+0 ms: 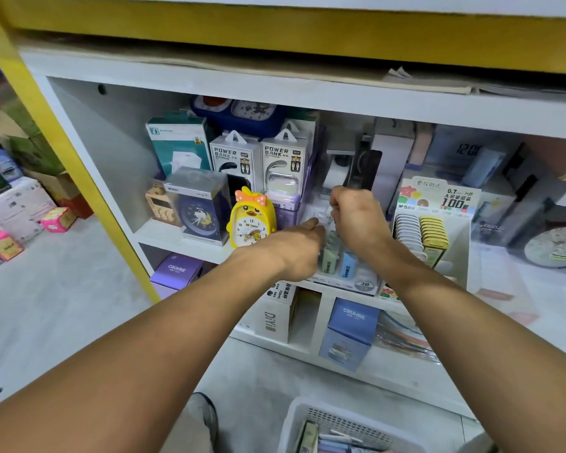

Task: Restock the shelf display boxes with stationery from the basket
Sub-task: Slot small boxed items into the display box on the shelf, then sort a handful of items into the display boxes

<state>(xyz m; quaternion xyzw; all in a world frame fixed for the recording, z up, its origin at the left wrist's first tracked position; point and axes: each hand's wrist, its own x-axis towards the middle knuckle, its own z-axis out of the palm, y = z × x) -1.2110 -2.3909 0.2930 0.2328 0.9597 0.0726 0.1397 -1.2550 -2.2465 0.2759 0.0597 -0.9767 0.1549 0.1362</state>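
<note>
So both hands are up at the middle shelf point(190, 238), working over the clear display box point(347, 273) that sits at the front edge, roughly dead centre of the view. The right hand point(356, 217) is curled into a loose fist and looks like it's pinching something small and pale; I honestly can't make out what it is, probably one of the little lead cases going in. The left hand point(299, 248) is at about 9 o'clock of the box, fingers bent in toward the same spot, and it seems to be steadying the box or the row so things slot in upright, though I can't tell if it's actually holding anything.

Inside the box I can count two cases for sure, one green point(328, 259) and one blue point(348, 268), standing on end so the labels face out. More may be hidden behind the hands.

At 3 o'clock of that there's a second display box point(438, 204), already packed with two rows, white ones and yellow ones, too tight to count.

The basket point(350, 426) is down on the floor at 6 o'clock, with pens and a few packs left in it, so my guess is the restock is only partway done.

Also one yellow duck clock point(250, 220) at 9 o'clock and two power bank boxes point(258, 158) behind it
</note>
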